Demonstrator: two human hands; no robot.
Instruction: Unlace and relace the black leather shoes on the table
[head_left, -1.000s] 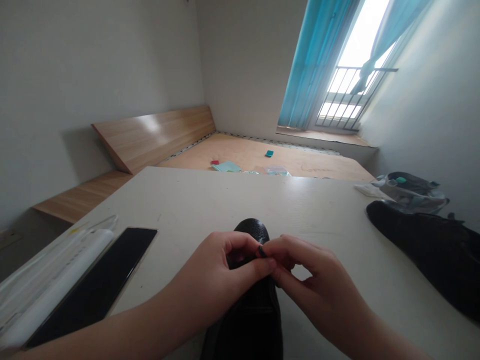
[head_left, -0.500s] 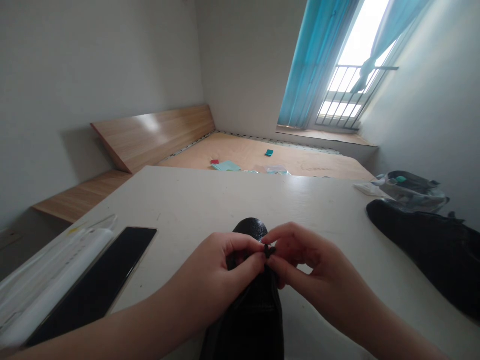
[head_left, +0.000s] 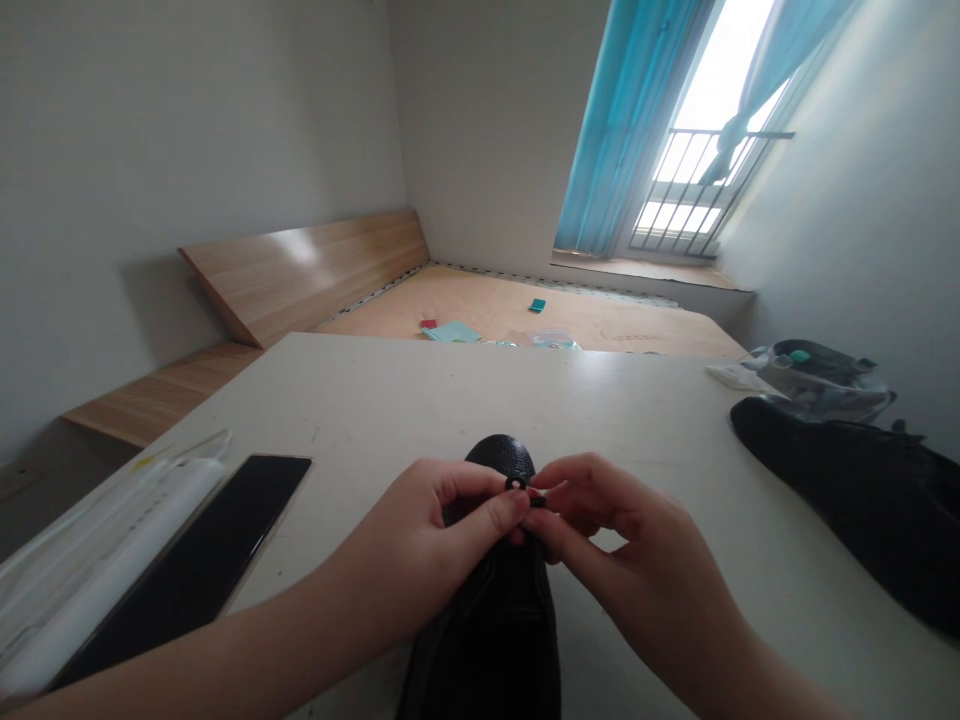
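A black shoe (head_left: 504, 640) stands on the white table in front of me, its toe pointing away. Above its front part, my left hand (head_left: 461, 515) pinches a black shoelace (head_left: 516, 483) that forms a small loop at the fingertips. From the right, my right hand (head_left: 600, 505) meets it, thumb and fingers closed on another bit of the same lace. The fingertips of both hands nearly touch. Fingers and lace hide part of the shoe's upper.
On the left of the white table (head_left: 375, 400) lie a black phone (head_left: 187, 560) and a white packaged object (head_left: 120, 560). Another black shoe (head_left: 847, 490) and a clear plastic bag (head_left: 832, 380) are at the right. Beyond is a bed (head_left: 480, 295).
The lace between my fingertips now shows a small loop at my left fingers. My left fingertips have shifted slightly left, and the shoe has moved a little left.
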